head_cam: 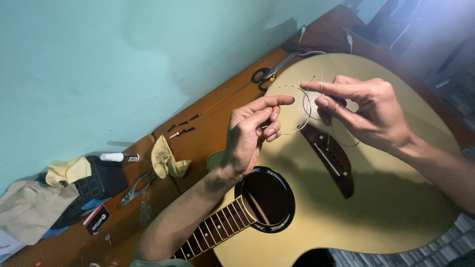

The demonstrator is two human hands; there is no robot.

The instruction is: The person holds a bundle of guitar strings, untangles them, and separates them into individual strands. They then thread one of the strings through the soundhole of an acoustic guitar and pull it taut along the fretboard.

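Note:
A cream acoustic guitar (386,198) lies face up on a brown wooden table (213,113), with a dark bridge (334,158) and a round sound hole (267,198). Above the bridge, my left hand (250,136) and my right hand (361,109) pinch a thin coiled guitar string (297,106) between fingertips. The coil hangs between both hands, and its loose ends stick up near my right thumb.
Black-handled scissors (264,74) lie at the table's far edge by the turquoise wall. Several small bridge pins (182,129), a crumpled yellow cloth (166,160), pliers (136,188), a white tube (118,157), and a black case (94,188) sit left of the guitar.

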